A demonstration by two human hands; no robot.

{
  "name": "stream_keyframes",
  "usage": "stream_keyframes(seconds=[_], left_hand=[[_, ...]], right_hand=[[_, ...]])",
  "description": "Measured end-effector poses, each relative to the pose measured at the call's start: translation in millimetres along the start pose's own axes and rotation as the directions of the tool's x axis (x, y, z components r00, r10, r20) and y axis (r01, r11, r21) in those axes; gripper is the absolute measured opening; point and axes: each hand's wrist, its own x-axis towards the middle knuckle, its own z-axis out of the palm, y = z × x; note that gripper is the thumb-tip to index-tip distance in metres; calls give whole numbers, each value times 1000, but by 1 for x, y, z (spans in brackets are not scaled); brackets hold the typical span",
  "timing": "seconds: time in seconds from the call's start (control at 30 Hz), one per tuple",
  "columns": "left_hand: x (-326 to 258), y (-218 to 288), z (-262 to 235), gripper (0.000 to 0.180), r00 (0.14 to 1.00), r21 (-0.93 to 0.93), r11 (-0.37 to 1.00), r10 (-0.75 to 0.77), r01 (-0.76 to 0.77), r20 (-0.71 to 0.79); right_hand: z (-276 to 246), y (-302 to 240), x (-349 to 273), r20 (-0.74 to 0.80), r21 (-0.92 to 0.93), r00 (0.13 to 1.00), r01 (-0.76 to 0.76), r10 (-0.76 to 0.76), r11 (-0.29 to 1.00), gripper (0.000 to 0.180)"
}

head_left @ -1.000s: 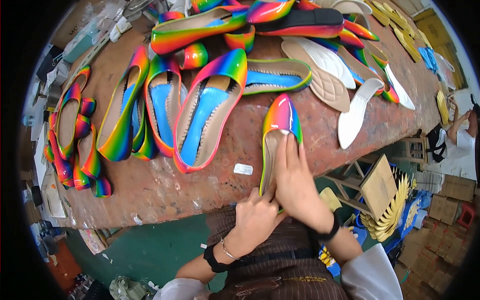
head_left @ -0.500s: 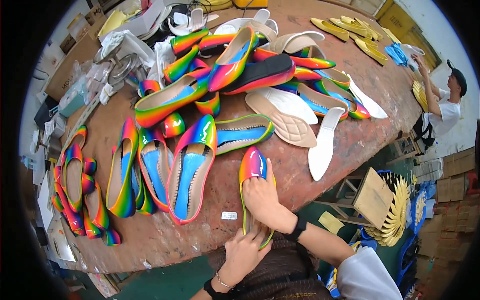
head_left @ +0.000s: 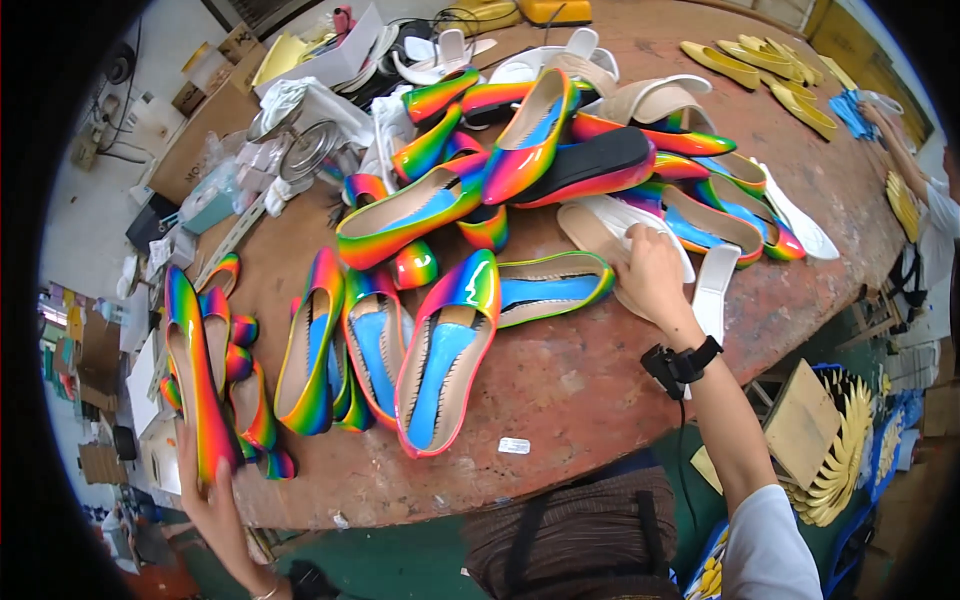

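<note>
The head view looked down on a worn brown surface (head_left: 590, 380) crowded with rainbow-coloured shoe parts. At the far left edge, the left hand (head_left: 205, 490) reached up from below and its fingers (head_left: 188, 452) were clamped around the lower end of a long rainbow shoe upper (head_left: 195, 370) that lay at the surface's left rim, beside a cluster of smaller rainbow pieces (head_left: 245, 400). Just right of these lay a row of open flat uppers with blue linings (head_left: 375, 350), side by side and touching, the largest one (head_left: 445, 355) pointing toward the near edge. A small white tag (head_left: 513, 445) sat alone on the bare wood near that upper's toe. Behind the row rose a heap of rainbow shoes (head_left: 520, 150), one showing a black sole (head_left: 590, 165). Farther right, the right hand (head_left: 650, 275) rested palm down on a beige insole (head_left: 600, 235) at the foot of the heap, its fingers (head_left: 640, 245) loosely curled and pressed on the insole rather than closed around it; a black wrist strap (head_left: 680, 362) circled the wrist. A white insole (head_left: 712, 290) lay just beside that hand. At the far right corner, yellow soles (head_left: 770, 70) lay well apart from the heap.
</note>
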Motion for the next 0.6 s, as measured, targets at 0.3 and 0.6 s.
stream_keyframes(seconds=[0.3, 0.6], left_hand=[[-49, 208, 221, 60, 778, -486, 806, 530, -338, 338], [-63, 262, 293, 44, 881, -634, 765, 371, -112, 292]], right_hand=[[-11, 27, -7, 136, 208, 989, -80, 52, 975, 32], [-2, 41, -2, 301, 210, 938, -241, 171, 948, 39]])
